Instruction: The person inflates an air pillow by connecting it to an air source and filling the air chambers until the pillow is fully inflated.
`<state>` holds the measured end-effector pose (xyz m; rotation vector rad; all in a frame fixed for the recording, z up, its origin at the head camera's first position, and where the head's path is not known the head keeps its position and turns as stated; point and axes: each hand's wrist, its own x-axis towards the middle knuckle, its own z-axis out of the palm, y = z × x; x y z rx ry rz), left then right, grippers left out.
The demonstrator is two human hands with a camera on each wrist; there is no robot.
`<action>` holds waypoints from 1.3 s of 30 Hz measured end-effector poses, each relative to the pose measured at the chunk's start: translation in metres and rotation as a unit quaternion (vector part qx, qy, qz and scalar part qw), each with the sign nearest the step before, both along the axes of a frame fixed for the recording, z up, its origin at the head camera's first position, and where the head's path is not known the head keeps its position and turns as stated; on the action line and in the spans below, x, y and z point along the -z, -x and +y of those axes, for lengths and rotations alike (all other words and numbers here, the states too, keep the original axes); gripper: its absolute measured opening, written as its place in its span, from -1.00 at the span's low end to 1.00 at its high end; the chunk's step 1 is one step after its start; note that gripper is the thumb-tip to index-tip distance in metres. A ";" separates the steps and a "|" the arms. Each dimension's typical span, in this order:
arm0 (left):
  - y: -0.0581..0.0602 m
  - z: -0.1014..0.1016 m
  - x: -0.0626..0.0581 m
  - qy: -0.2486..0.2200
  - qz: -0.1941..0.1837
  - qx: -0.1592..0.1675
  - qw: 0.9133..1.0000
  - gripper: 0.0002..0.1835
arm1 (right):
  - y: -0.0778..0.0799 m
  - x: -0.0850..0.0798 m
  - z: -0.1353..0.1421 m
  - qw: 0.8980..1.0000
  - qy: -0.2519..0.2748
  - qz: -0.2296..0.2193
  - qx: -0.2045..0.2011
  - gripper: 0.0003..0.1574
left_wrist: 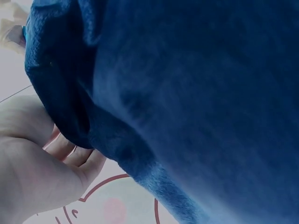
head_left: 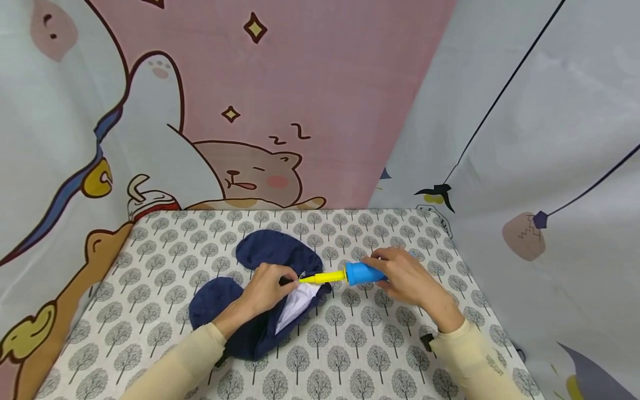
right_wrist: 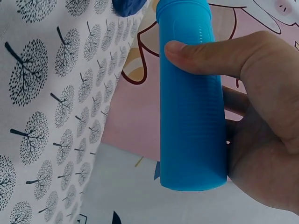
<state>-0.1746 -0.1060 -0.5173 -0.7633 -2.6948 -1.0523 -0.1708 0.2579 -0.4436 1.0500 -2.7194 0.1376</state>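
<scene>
A navy plush U-shaped neck pillow (head_left: 272,250) lies with its cover open, showing a white inner part (head_left: 296,305). My left hand (head_left: 262,289) pinches at this opening, where the thin tip of a yellow nozzle (head_left: 327,276) meets the pillow; the exact spot between the fingertips is hidden. The nozzle belongs to a blue hand pump (head_left: 362,274), held level by my right hand (head_left: 407,278). In the right wrist view, the thumb lies along the blue barrel (right_wrist: 191,126) with fingers behind it. Navy fabric (left_wrist: 187,93) fills most of the left wrist view, covering the left fingertips.
A white cloth with grey tree prints covers the table (head_left: 320,355). Behind it hangs a pink and white cartoon curtain (head_left: 325,83), with a pale curtain (head_left: 525,139) along the right side. A small black piece (head_left: 427,340) is by the right sleeve.
</scene>
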 end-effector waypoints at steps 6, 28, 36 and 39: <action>0.001 0.001 -0.002 -0.013 0.018 -0.022 1.000 -0.95 | -0.004 -0.007 -0.007 1.000 -0.010 -0.003 0.002 -0.21; 0.002 -0.002 0.001 -0.011 0.008 -0.025 1.000 -0.93 | -0.003 -0.010 -0.014 1.000 -0.030 0.001 -0.006 -0.20; 0.003 -0.002 0.003 -0.004 0.038 -0.017 0.999 -0.92 | -0.001 -0.007 -0.016 0.998 -0.040 0.037 -0.016 -0.16; 0.003 -0.002 0.004 -0.002 0.046 -0.021 0.999 -0.92 | -0.002 -0.004 -0.017 0.998 -0.040 0.052 -0.023 -0.14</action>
